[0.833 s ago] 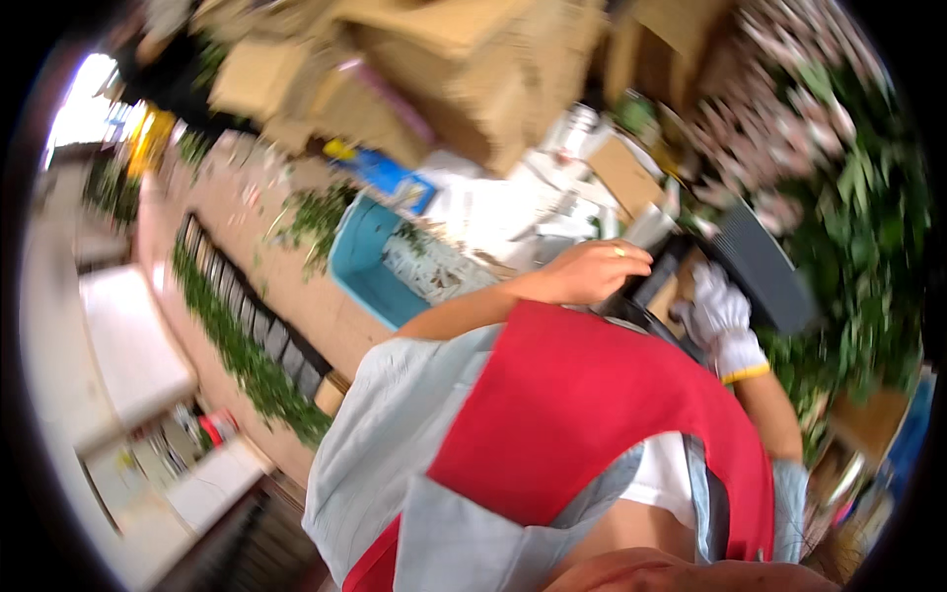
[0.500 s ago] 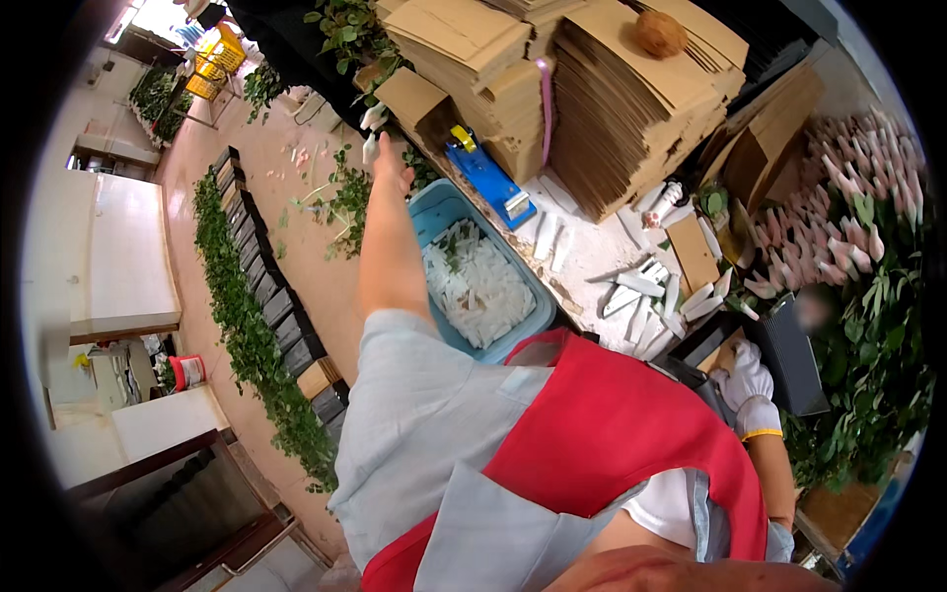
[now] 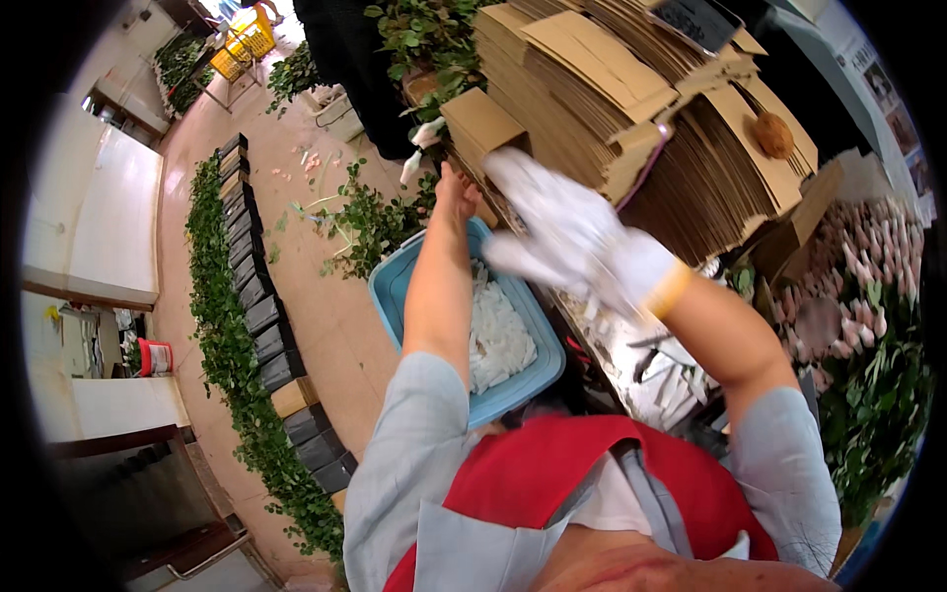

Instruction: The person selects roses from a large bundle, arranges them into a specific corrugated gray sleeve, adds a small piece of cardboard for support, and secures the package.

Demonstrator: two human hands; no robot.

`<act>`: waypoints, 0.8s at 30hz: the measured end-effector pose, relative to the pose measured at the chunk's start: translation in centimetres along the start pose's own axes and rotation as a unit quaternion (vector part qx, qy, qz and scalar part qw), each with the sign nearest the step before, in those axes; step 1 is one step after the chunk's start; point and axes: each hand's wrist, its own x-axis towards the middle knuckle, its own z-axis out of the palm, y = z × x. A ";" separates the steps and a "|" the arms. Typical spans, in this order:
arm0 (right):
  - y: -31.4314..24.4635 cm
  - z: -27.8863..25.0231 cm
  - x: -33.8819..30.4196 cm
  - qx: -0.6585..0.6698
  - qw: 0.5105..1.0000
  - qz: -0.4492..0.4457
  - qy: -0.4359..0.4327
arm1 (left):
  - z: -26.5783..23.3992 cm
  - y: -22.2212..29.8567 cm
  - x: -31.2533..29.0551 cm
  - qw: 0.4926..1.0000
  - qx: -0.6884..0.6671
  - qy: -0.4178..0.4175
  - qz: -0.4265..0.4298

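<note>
My left hand (image 3: 458, 193) is bare and reaches over the far rim of a blue plastic tub (image 3: 538, 380), its fingers apart with nothing visible in them. White strips (image 3: 498, 335) fill the tub's bottom. Just beyond the fingertips are small white pieces (image 3: 422, 140) that I cannot make out, beside a person's dark trousers (image 3: 345, 79). My right hand (image 3: 567, 227) wears a white knit glove with a yellow cuff. Smeared by motion, it is held above the tub's right rim with its fingers stretched out, holding nothing I can see. An open cardboard box (image 3: 483, 123) stands beyond both hands.
Stacked flat cardboard (image 3: 592, 69) rises at the back right, with a brown round object (image 3: 772, 135) on it. Pale pink buds on leafy stems (image 3: 868, 266) crowd the right. Leafy bundles in black wraps (image 3: 261, 316) line the floor at left, near loose greenery (image 3: 360, 212).
My right hand has come from a dark box at the right to above the tub. My left hand has drawn back slightly from the white pieces. The view has shifted, and the blue tool is now hidden.
</note>
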 end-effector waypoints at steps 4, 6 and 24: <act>9.1 8.7 11.8 -0.163 0.971 0.122 0.123 | 1.9 -1.8 -1.1 0.995 0.039 -0.088 0.035; 11.0 12.7 13.1 -0.215 0.963 0.137 0.089 | 1.2 -1.8 -2.9 0.999 -0.002 -0.045 0.018; -4.2 13.5 3.9 -0.144 0.956 0.129 0.219 | -6.2 -6.2 -15.6 0.955 -0.188 -0.214 0.077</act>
